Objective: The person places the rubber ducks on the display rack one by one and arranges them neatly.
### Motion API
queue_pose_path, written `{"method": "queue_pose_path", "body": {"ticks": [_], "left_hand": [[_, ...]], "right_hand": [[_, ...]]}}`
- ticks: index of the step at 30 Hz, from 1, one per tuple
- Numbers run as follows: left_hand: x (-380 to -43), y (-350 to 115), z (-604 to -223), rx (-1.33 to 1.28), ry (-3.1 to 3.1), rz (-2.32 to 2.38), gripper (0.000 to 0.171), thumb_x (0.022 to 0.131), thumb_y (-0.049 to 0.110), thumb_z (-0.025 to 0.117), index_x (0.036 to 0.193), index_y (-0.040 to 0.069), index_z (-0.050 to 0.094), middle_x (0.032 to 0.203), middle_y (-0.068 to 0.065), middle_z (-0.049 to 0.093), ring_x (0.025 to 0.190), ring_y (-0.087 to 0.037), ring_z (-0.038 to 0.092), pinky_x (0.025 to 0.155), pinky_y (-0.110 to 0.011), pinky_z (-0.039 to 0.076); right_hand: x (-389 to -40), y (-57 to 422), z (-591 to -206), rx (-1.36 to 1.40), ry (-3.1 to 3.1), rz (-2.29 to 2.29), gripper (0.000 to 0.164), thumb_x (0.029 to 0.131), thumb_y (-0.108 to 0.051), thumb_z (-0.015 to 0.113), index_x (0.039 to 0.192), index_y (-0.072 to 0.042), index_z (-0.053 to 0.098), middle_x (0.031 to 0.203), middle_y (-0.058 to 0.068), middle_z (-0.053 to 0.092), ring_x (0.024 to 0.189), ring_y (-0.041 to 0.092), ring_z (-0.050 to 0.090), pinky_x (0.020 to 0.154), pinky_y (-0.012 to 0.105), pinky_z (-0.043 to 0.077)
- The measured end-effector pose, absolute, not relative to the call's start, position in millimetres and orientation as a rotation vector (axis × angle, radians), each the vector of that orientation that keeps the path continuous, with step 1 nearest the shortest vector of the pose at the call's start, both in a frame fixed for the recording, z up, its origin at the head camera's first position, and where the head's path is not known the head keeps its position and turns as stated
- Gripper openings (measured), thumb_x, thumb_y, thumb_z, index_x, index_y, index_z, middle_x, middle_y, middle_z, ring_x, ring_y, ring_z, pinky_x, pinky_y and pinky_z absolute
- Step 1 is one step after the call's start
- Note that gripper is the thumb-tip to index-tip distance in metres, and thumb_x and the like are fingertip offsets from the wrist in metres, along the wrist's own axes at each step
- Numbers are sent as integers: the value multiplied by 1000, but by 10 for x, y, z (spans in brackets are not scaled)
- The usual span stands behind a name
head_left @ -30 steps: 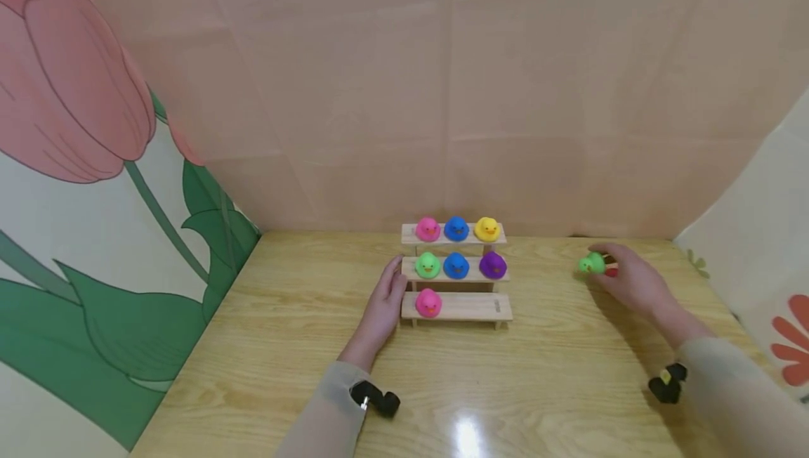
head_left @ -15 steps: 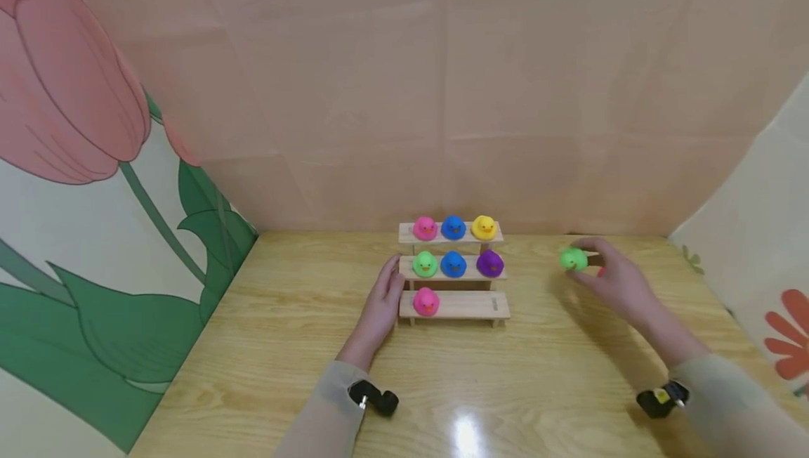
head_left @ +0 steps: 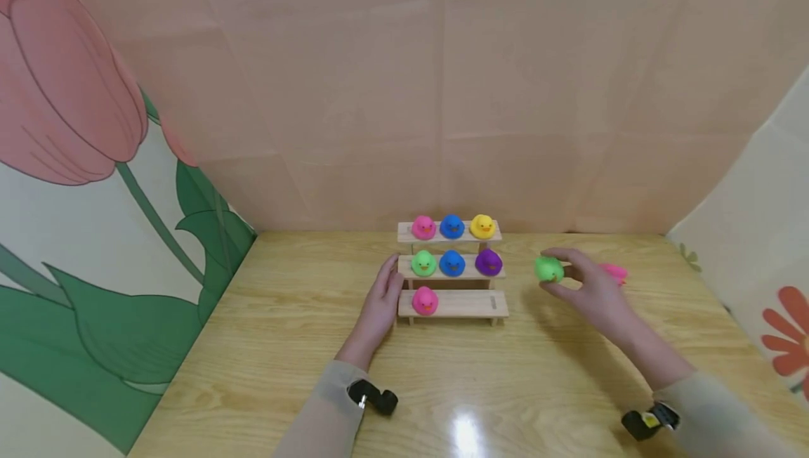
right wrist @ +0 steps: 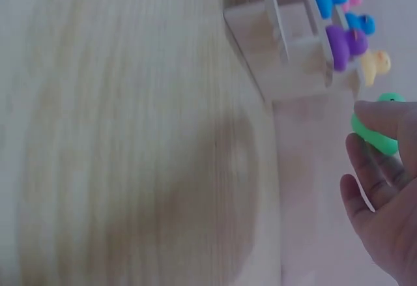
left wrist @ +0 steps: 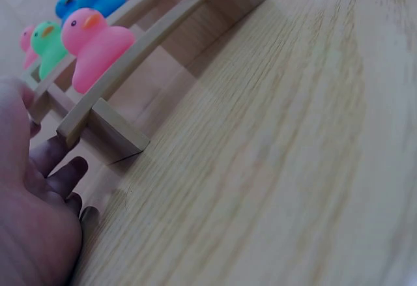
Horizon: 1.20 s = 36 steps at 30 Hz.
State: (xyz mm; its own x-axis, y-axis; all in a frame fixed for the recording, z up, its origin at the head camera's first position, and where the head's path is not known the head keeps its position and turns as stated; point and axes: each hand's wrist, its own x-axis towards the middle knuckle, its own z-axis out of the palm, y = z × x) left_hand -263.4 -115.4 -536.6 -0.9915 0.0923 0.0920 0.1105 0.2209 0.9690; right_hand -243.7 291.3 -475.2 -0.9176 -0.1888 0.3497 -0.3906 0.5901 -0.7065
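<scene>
My right hand [head_left: 590, 288] pinches a green rubber duck [head_left: 548, 270] between thumb and fingers, above the table to the right of a three-step wooden stand [head_left: 468, 303]. In the right wrist view the same green duck [right wrist: 378, 133] shows partly behind the thumb. My left hand [head_left: 381, 296] rests along the stand's left end, fingers extended. The left wrist view has that hand's fingertips right at the end of the lowest step [left wrist: 124, 71]. One pink duck [head_left: 425, 301] sits at the left of this step. Green, blue and purple ducks [head_left: 489, 262] line the middle step.
Pink, blue and yellow ducks [head_left: 483, 227] stand on the top step. Something bright pink [head_left: 614, 274] lies on the table [head_left: 303, 345] behind my right hand. A beige backdrop [head_left: 354, 93] rises at the table's far edge, with flower-printed panels [head_left: 95, 282] at both sides.
My right hand has carried the green duck leftward toward the stand, leaving the pink thing behind it more visible. My left hand has stayed at the stand's left end.
</scene>
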Motion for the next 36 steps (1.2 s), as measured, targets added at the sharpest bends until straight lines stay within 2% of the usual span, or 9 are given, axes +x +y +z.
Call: {"method": "queue_pose_path", "body": {"ticks": [3, 9, 12, 18, 23, 29, 32, 36], "left_hand": [[-2633, -1156, -5364, -198, -2444, -1949, 54, 121, 44, 42, 174, 36, 33, 178, -10, 35, 162, -33, 33, 133, -52, 26], [-2639, -1162, -5371, -199, -2445, -1949, 61, 117, 59, 42, 174, 38, 33, 177, -10, 35, 162, -32, 34, 133, -51, 27], [-2644, -1161, -5376, -194, -2445, -1941, 60, 117, 57, 43, 173, 38, 34, 177, -10, 36, 162, -33, 35, 133, -52, 27], [-2653, -1157, -5381, -185, -2446, -1945, 54, 120, 44, 43, 173, 38, 35, 177, -10, 35, 162, -32, 34, 133, -51, 27], [-2655, -1151, -5379, -159, -2461, -1957, 55, 119, 50, 42, 173, 43, 33, 178, -6, 35, 162, -29, 34, 133, -50, 27], [-2642, -1143, -5356, -153, -2472, -1961, 55, 118, 54, 41, 172, 46, 32, 178, -4, 35, 162, -29, 34, 133, -50, 27], [-2635, -1145, -5353, -153, -2473, -1964, 56, 118, 57, 41, 172, 47, 32, 178, -4, 34, 162, -29, 34, 133, -50, 26], [-2630, -1156, -5359, -154, -2471, -1973, 63, 114, 68, 41, 172, 48, 31, 178, -4, 34, 162, -29, 34, 134, -51, 26]], "right_hand": [[-2380, 2805, -4764, 521, -2558, 1260, 56, 96, -4, 87, 148, -8, 66, 144, 20, 65, 120, 45, 70, 89, 9, 54], [-2281, 2588, -4791, 590, -2526, 1278, 46, 96, -4, 87, 139, -11, 73, 135, 10, 70, 121, 8, 62, 102, 14, 52], [-2242, 2479, -4806, 620, -2516, 1303, 41, 96, -5, 87, 135, -14, 75, 133, 7, 70, 120, 2, 60, 102, 14, 51], [-2201, 2291, -4839, 610, -2535, 1380, 39, 97, -9, 87, 134, -18, 77, 136, 4, 69, 124, 7, 61, 104, 18, 54], [-2190, 2161, -4847, 586, -2556, 1464, 42, 98, -11, 87, 138, -19, 75, 140, 4, 67, 130, 16, 61, 107, 22, 54], [-2184, 1998, -4863, 651, -2528, 1521, 45, 97, -2, 85, 139, -15, 74, 143, 8, 65, 133, 30, 62, 108, 34, 58], [-2190, 1912, -4870, 670, -2515, 1556, 45, 95, 3, 85, 136, -13, 75, 140, 10, 65, 131, 32, 63, 107, 39, 59], [-2186, 1814, -4884, 640, -2545, 1510, 41, 94, 1, 87, 131, -13, 76, 133, 7, 67, 124, 28, 66, 104, 42, 62]]}}
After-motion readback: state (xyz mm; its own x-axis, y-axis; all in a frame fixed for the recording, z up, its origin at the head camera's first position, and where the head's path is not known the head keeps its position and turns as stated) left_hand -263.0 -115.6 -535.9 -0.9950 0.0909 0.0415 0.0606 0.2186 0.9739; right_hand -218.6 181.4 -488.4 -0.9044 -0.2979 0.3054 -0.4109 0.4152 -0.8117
